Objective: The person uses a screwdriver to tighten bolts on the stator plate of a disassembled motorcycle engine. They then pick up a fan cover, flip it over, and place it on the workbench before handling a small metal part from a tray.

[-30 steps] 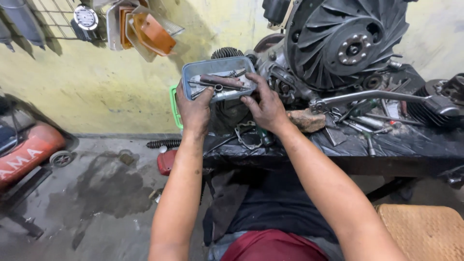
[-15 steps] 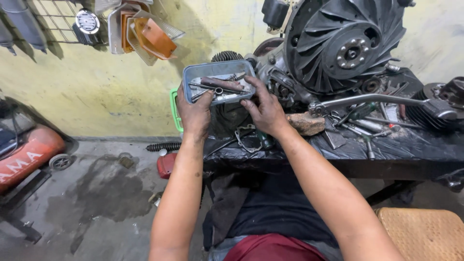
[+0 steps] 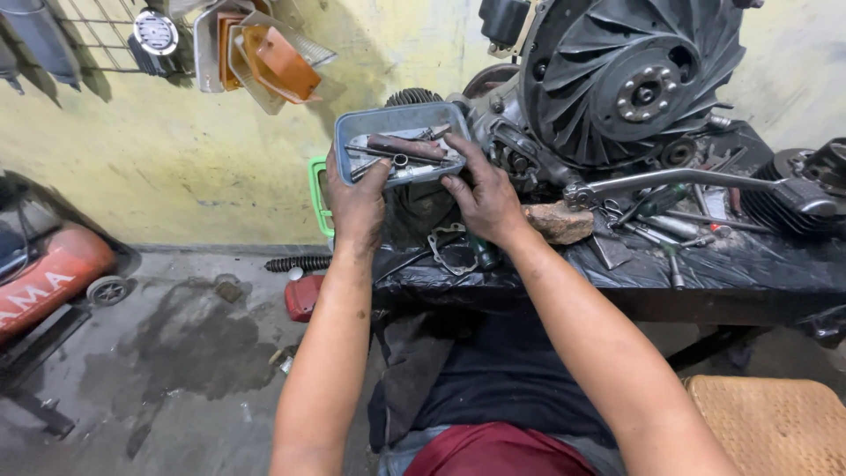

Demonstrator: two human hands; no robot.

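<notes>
Both hands hold a shallow grey tray (image 3: 398,119) above the desk's left edge (image 3: 617,295). The left hand (image 3: 357,198) is closed on the tray's near-left corner, thumb over the rim. The right hand (image 3: 483,196) grips the near-right side, fingers reaching inside. The tray carries small tools, apparently a brown-handled screwdriver (image 3: 407,145). The engine (image 3: 630,84) stands just right of it.

Repair workshop: engine (image 3: 634,88) on bench (image 3: 749,282) w/ tools, oil-stained floor (image 3: 176,353).

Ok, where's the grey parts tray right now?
Head view, upper centre: the grey parts tray is held up between both hands, left of the finned engine flywheel.
</notes>
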